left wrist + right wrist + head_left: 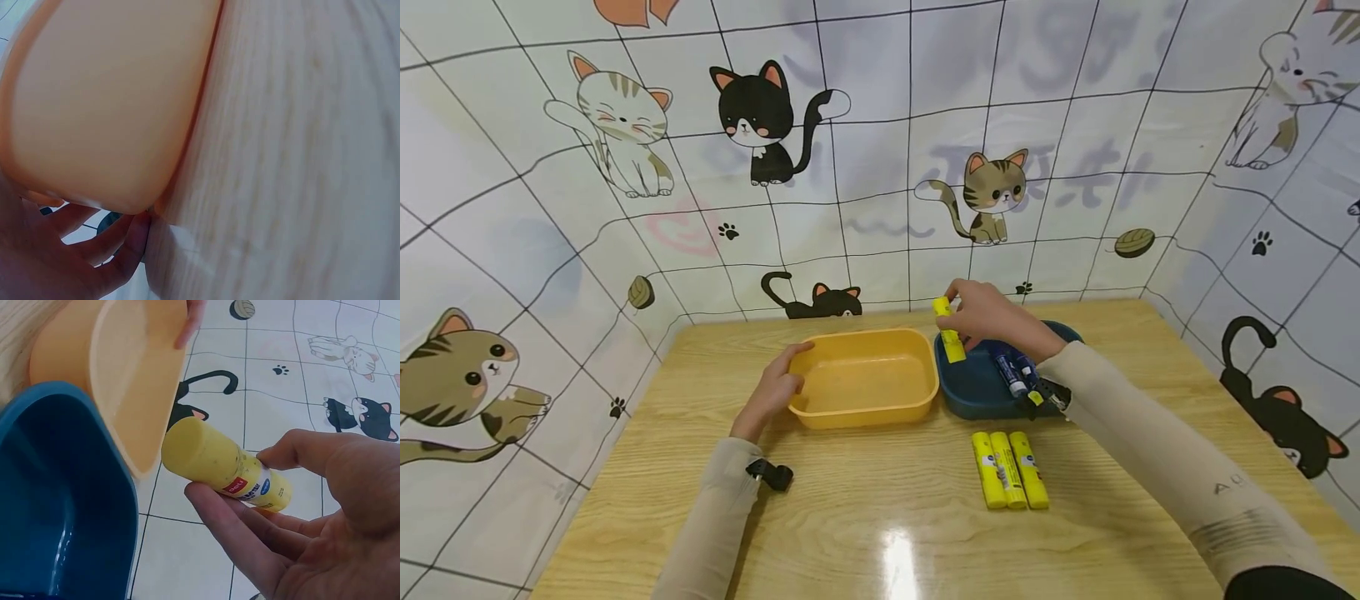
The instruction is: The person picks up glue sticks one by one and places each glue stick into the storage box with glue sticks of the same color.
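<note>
– White sheeting with black grid lines and printed cats stands behind a table of pale, streaky wood grain. How many cats?

– At least seven in the head view, some cut off by its edge.

– And basins?

– Two, both smooth and plastic-looking with rounded corners: one yellow basin, one blue basin, side by side.

– Yellow sticks?

– Four that I can count. Three yellow sticks, slim cylinders, lie side by side on the table in front of the blue basin. The fourth, the held stick, has a plain rounded end and a red, white and blue label.

– So what are the hands doing?

– The right hand pinches that stick between thumb and fingers, tilted, by the blue basin's left rim. The left hand grips the yellow basin's left end, fingers over the rim.

– Anything inside the blue one?

– Some blue-and-white tubes, at least two; the right wrist partly hides them, so I can't give a full count
</note>
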A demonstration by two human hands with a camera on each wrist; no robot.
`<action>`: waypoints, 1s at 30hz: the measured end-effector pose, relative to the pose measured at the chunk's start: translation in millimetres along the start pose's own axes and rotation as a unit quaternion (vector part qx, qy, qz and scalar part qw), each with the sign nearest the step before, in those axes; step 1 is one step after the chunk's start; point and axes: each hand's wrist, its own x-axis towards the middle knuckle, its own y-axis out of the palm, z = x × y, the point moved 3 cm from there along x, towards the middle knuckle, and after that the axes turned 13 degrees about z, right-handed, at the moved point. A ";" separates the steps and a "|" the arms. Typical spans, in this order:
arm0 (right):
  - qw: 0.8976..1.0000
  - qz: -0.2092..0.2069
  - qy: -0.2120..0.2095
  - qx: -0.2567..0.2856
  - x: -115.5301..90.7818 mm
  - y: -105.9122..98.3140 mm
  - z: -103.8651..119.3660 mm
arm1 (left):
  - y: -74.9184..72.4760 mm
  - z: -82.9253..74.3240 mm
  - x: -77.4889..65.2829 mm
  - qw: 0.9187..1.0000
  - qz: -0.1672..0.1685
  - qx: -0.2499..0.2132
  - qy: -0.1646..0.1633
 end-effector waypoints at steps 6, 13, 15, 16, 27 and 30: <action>1.000 0.012 -0.004 0.002 21.1 1.8 13.7 | -1.4 1.5 -0.1 1.000 -0.004 -0.002 0.001; 0.999 0.039 0.010 0.016 42.1 6.8 23.5 | -0.8 1.5 -0.7 1.000 -0.003 0.002 0.005; 0.999 0.046 0.017 0.023 48.1 8.3 25.2 | -0.8 0.9 -0.2 1.000 -0.002 0.003 0.005; 0.998 0.050 0.020 0.025 50.8 9.0 26.0 | -0.7 0.7 0.2 1.000 -0.002 0.001 0.004; 0.994 0.087 0.064 0.008 74.8 23.9 30.1 | -1.1 0.2 -0.2 1.000 -0.001 0.005 0.000; 0.992 0.090 0.083 0.006 80.2 29.9 32.0 | -0.9 0.2 -1.3 1.000 -0.003 0.003 0.001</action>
